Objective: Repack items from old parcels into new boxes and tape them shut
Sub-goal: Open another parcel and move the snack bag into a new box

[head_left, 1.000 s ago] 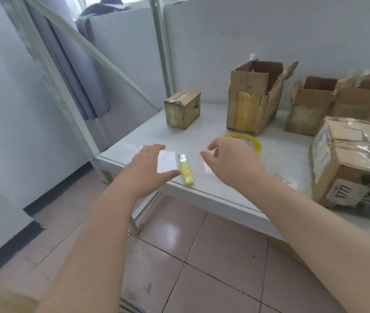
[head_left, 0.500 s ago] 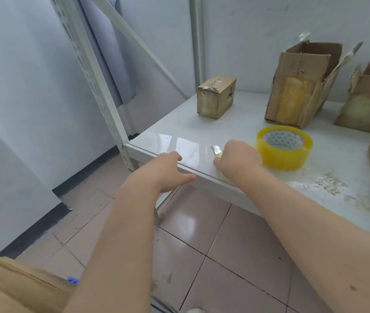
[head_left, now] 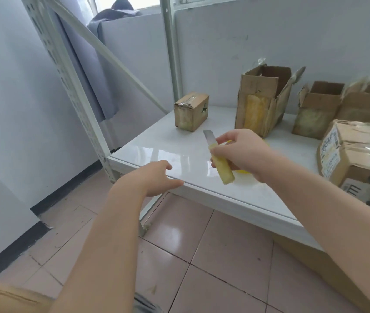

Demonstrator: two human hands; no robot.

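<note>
Right hand (head_left: 245,154) grips a yellow utility knife (head_left: 222,166) above the counter (head_left: 179,145). Its fingers are clamped round the handle w/ the thumb on top. Short blade is out, pointing up and away; the handle's butt end angles down toward the front edge. Left hand (head_left: 154,179) hovers at the counter's front edge, fingers loosely curled, holding nothing; can't tell if it touches. A sliver of yellow tape roll (head_left: 244,171) shows under the right hand, the rest hidden.

Boxes along the back, left to right:
- Small box (head_left: 190,111): taped shut, contents not visible.
- Tall box (head_left: 261,102): top flaps up and open, inside dark, can't tell what's in it. Yellowed tape down its front.
- Low open box (head_left: 317,109): flaps up, interior not seen from this angle.
- Another carton (head_left: 364,105) just beside it, w/ clear plastic over the top.

Nearest, at far right, is a big parcel (head_left: 355,154), shut and wrapped in crumpled tape, w/ labels on its side.
</note>
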